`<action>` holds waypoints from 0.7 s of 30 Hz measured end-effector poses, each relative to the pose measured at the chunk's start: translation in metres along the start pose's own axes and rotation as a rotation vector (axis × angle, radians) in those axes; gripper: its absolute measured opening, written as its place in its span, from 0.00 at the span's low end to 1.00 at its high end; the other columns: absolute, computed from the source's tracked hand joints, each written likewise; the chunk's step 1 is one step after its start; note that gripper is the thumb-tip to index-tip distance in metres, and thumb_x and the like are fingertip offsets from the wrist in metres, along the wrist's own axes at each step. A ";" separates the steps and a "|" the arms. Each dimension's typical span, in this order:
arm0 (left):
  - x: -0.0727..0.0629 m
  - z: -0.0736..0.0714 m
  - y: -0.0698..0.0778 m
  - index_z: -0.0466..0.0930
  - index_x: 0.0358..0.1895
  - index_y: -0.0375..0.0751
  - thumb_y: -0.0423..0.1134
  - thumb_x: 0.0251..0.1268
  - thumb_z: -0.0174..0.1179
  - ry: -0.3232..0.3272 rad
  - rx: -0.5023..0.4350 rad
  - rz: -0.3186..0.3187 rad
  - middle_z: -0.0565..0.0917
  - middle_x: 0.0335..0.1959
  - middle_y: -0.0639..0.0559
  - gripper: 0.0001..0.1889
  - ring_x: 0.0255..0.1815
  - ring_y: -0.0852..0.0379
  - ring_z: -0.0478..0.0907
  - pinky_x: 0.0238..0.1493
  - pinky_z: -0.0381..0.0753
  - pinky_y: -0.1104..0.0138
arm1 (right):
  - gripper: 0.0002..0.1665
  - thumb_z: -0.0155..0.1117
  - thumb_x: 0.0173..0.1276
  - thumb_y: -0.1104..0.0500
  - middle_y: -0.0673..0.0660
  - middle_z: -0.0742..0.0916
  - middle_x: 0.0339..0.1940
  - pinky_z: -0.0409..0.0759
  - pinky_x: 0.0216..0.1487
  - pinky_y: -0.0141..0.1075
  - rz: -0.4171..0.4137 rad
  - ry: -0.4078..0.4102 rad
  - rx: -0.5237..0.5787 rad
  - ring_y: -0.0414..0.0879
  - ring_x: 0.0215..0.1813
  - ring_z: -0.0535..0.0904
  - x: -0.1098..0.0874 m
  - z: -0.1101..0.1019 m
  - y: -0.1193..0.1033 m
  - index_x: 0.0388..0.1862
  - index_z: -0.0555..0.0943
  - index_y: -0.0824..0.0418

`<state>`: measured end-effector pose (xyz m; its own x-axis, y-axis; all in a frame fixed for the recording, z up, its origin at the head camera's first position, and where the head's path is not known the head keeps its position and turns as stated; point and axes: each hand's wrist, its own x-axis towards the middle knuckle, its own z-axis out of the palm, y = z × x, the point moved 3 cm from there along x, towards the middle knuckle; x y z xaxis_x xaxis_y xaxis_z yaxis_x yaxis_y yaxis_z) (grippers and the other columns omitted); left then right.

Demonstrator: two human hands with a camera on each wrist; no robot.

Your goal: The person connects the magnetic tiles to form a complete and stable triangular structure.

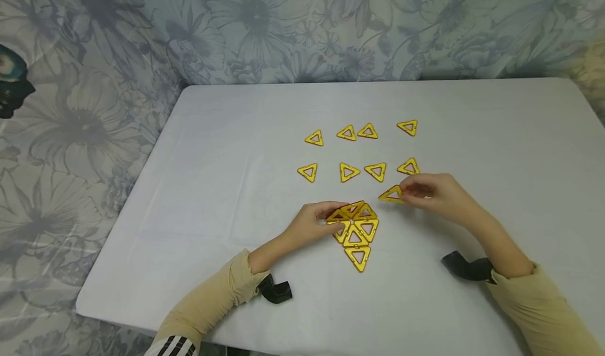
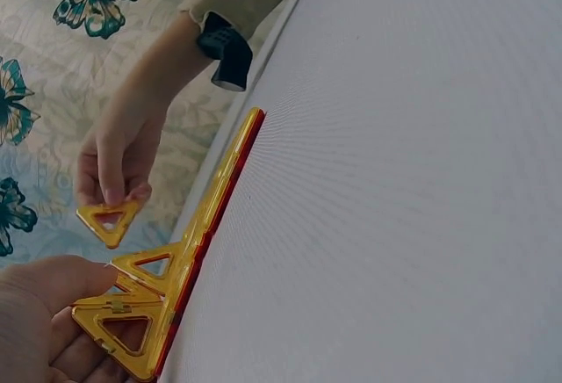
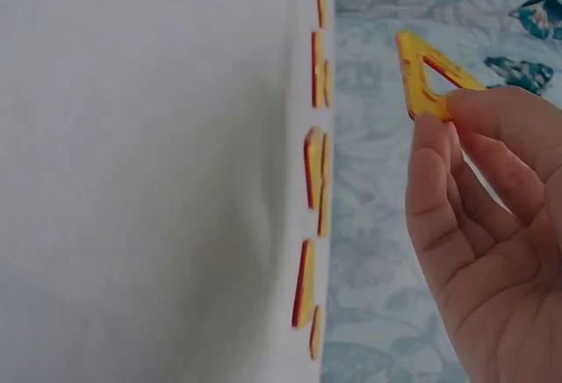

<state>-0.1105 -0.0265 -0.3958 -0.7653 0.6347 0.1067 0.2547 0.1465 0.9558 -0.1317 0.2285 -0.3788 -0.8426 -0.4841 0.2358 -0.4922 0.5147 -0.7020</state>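
Note:
A cluster of yellow triangular magnetic tiles (image 1: 356,247), joined edge to edge, is gripped at its left side by my left hand (image 1: 309,223). In the left wrist view the thumb lies on top of the cluster (image 2: 204,212) and the fingers pass beneath; its near part is raised into a folded shape. My right hand (image 1: 437,196) pinches a single yellow triangular tile (image 1: 385,197) between thumb and fingertips. That tile (image 3: 412,75) is held off the table, up and to the right of the cluster and apart from it.
Several loose yellow triangular tiles lie in two rough rows beyond the hands, among them a near-row tile (image 1: 343,173) and a far-row tile (image 1: 414,128). They rest on a table with a white cover (image 1: 212,151). Black straps (image 1: 279,292) hang at both wrists. Floral-patterned cloth (image 1: 255,30) stands behind.

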 end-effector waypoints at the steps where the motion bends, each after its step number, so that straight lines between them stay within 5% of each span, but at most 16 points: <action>1: 0.000 0.000 -0.005 0.71 0.54 0.25 0.24 0.56 0.57 0.004 0.001 -0.001 0.76 0.50 0.38 0.20 0.50 0.49 0.73 0.49 0.71 0.62 | 0.12 0.66 0.49 0.75 0.50 0.82 0.29 0.74 0.32 0.23 -0.006 0.003 0.009 0.36 0.30 0.75 0.002 0.001 -0.001 0.32 0.80 0.64; 21: 0.000 0.001 -0.001 0.71 0.52 0.23 0.23 0.55 0.57 0.007 -0.019 -0.015 0.76 0.50 0.36 0.19 0.51 0.46 0.72 0.50 0.71 0.58 | 0.09 0.67 0.50 0.71 0.48 0.83 0.30 0.74 0.30 0.27 -0.118 0.049 0.121 0.39 0.29 0.76 0.039 0.028 -0.032 0.33 0.83 0.63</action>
<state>-0.1100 -0.0264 -0.3966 -0.7732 0.6271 0.0941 0.2322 0.1419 0.9623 -0.1427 0.1734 -0.3656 -0.7918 -0.4997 0.3513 -0.5605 0.3659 -0.7429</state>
